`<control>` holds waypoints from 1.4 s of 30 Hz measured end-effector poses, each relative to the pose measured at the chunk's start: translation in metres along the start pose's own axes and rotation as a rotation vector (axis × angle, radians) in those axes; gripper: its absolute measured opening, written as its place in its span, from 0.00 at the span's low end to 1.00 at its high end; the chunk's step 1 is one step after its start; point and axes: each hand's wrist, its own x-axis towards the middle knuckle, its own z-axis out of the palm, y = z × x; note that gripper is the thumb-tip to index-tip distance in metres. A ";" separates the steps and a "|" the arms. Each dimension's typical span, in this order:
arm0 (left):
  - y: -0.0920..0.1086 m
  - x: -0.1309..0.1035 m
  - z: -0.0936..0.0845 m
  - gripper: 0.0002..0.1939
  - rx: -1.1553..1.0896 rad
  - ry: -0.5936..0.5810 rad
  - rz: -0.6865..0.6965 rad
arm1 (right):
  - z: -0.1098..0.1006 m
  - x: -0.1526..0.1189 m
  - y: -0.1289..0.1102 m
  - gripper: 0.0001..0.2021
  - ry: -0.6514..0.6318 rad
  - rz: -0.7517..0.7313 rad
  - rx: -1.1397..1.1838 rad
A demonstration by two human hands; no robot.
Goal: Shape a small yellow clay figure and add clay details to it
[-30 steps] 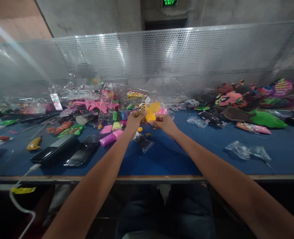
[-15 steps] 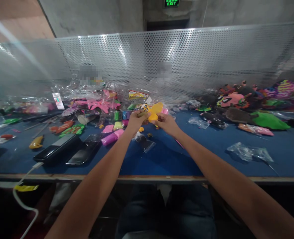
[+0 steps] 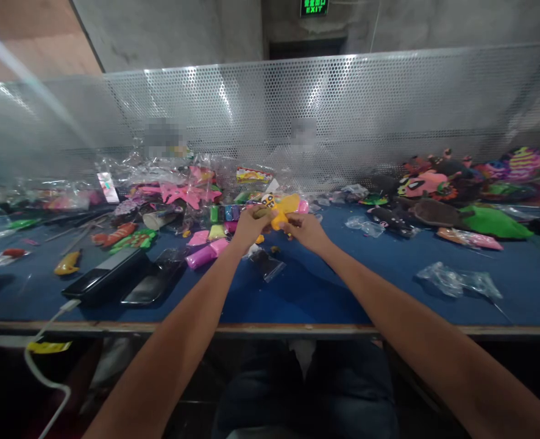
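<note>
A small yellow clay figure (image 3: pixel 289 203) with dark-and-white eye shapes on its left side and a broad flat yellow piece on its right is held up over the table between both hands. My left hand (image 3: pixel 252 224) pinches it from the left, the thumb against its middle. From the right, the fingertips of my right hand (image 3: pixel 307 230) are closed on its lower part. My fingers hide some of the figure. Below them lie a dark clay packet (image 3: pixel 270 266) and yellow crumbs (image 3: pixel 259 238). Purple clay packets (image 3: pixel 200 256) rest left of my left hand.
A power bank (image 3: pixel 103 277) with a white cable and a black phone-like slab (image 3: pixel 149 285) lie at left on the blue table (image 3: pixel 292 299). Pink clay shapes (image 3: pixel 190 195) in plastic are behind. Finished-looking clay figures (image 3: pixel 439 210) and a crumpled clear bag (image 3: pixel 457 280) are at right.
The yellow figure has tilted, so its flat piece looks lower and flatter. My right fingers have shifted slightly along its lower part; both hands keep hold.
</note>
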 end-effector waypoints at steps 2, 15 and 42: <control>0.001 0.002 -0.001 0.24 -0.094 -0.007 -0.009 | 0.002 0.002 0.003 0.20 0.057 0.045 0.110; -0.004 0.007 -0.008 0.23 -0.042 -0.006 -0.030 | -0.004 0.004 0.015 0.21 0.146 0.183 0.303; -0.026 0.016 -0.031 0.10 0.591 -0.280 0.192 | -0.025 0.009 0.034 0.13 -0.133 0.018 -0.447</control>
